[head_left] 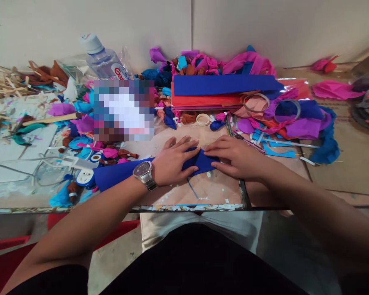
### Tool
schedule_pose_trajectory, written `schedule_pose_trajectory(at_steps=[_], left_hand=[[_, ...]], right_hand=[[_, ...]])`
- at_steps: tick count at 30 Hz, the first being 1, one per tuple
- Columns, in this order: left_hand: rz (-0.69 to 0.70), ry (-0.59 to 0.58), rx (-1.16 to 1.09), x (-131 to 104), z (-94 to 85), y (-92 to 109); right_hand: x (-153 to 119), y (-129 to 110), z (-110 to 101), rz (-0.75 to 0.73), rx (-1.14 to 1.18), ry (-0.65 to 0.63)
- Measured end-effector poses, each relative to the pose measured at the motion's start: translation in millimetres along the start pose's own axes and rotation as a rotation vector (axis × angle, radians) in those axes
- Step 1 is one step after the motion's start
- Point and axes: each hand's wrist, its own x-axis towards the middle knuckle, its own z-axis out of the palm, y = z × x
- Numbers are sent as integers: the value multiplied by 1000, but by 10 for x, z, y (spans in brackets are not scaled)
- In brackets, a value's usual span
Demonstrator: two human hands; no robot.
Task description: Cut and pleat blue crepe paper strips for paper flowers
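A long strip of dark blue crepe paper (115,174) runs along the front of the table, its right end narrower and apparently folded. My left hand (172,163), with a metal watch at the wrist, lies over the strip with thumb and fingers spread, pressing it down. At the strip's right end, my right hand (238,157) grips the edge between thumb and fingers. The fingertips of both hands are close together. Part of the strip is hidden beneath my left hand.
Behind my hands lies a stack of blue and red paper (224,86), with tape rolls (287,110) and a pale ring (202,119) nearby. A clear bottle (103,59) stands back left. Crumpled paper pieces, a white cable (33,166) and wooden sticks (12,82) crowd the left.
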Motion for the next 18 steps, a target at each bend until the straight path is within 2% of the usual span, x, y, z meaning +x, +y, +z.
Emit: schedule_pose_trajectory(at_steps=[4, 18], left_hand=[[-9, 3, 17, 4, 1, -27], [-3, 26, 58, -3, -2, -63]], right_hand=[[-4, 38, 15, -16, -26, -44], [-16, 5, -77, 8, -6, -61]])
